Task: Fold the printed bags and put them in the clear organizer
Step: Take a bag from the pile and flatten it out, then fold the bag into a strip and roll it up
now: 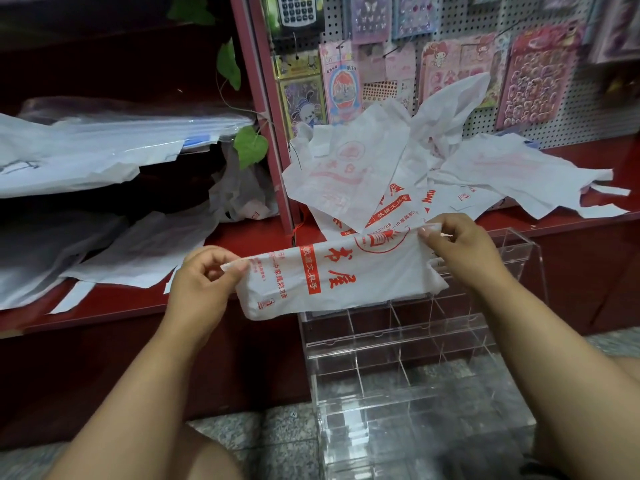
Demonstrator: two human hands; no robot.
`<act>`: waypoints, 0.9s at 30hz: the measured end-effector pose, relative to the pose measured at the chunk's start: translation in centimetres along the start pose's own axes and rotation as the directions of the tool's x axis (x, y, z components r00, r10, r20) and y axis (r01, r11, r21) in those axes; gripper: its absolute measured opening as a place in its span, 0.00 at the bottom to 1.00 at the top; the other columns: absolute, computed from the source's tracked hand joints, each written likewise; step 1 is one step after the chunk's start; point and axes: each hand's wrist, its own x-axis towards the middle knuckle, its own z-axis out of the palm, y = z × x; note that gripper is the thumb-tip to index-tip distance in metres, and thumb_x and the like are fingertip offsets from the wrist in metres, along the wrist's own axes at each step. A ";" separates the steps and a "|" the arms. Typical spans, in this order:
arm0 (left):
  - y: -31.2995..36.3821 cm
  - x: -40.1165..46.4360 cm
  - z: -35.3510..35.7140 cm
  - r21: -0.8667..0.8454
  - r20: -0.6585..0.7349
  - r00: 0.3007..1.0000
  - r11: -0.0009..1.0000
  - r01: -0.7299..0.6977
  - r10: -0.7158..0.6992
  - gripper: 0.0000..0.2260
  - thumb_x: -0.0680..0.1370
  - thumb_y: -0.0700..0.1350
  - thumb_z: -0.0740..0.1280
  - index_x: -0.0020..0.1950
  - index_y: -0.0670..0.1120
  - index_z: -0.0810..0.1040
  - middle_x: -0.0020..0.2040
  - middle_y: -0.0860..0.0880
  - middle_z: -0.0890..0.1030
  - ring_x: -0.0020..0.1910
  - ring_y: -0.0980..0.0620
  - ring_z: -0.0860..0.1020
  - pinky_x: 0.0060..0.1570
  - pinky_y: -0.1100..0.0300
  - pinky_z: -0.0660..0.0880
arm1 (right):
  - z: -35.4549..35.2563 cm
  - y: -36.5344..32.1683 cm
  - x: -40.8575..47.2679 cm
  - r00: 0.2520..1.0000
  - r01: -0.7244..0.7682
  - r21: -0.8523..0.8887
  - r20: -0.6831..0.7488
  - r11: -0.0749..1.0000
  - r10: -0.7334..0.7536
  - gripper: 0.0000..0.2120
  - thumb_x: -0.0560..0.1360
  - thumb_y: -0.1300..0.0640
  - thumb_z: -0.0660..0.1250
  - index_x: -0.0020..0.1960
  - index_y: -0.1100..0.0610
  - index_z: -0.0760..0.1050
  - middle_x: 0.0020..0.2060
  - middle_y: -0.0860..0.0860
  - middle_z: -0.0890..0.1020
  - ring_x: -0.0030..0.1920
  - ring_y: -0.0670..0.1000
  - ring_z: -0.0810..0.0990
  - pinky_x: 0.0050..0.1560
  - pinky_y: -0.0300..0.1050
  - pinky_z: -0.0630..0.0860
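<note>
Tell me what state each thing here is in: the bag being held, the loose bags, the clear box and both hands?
Printed bag: folded into a long strip, held stretched above the organizer.
Left hand: pinches the strip's left end.
Right hand: pinches the strip's right end.
Loose bags: unfolded, crumpled in a pile on the red shelf.
Clear organizer: upright on the floor, the compartments in view empty.

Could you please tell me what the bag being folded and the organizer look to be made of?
Bag: thin white plastic film, probably, with red print; it creases softly and sags between the two hands. Organizer: clear rigid plastic, likely acrylic; see-through, glossy, straight-edged dividers.
</note>
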 end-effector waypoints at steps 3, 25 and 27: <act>0.4 -0.3 0.6 -0.156 0.030 0.997 0.985 0.068 -0.064 0.06 0.82 0.41 0.62 0.45 0.47 0.73 0.47 0.55 0.80 0.41 0.62 0.79 0.37 0.68 0.75 | 1.2 -0.5 -0.7 0.997 -0.079 0.111 0.004 0.991 0.080 0.06 0.80 0.54 0.61 0.49 0.56 0.73 0.47 0.51 0.80 0.47 0.51 0.77 0.49 0.49 0.74; -1.0 0.9 0.4 -0.265 0.257 0.837 0.797 0.542 -0.484 0.34 0.75 0.37 0.71 0.75 0.59 0.62 0.62 0.46 0.78 0.39 0.47 0.85 0.29 0.59 0.79 | 2.2 1.7 -0.6 0.927 -0.292 0.038 0.256 0.956 0.273 0.26 0.70 0.62 0.74 0.59 0.48 0.64 0.50 0.53 0.80 0.47 0.54 0.81 0.49 0.54 0.80; -1.0 0.6 0.2 -0.221 0.241 0.865 0.843 0.490 -0.440 0.27 0.74 0.31 0.69 0.67 0.54 0.72 0.50 0.40 0.84 0.35 0.48 0.85 0.27 0.61 0.78 | 2.2 1.7 -0.7 0.931 -0.302 0.062 0.234 0.951 0.280 0.26 0.71 0.61 0.74 0.60 0.49 0.63 0.48 0.52 0.81 0.45 0.51 0.81 0.43 0.47 0.79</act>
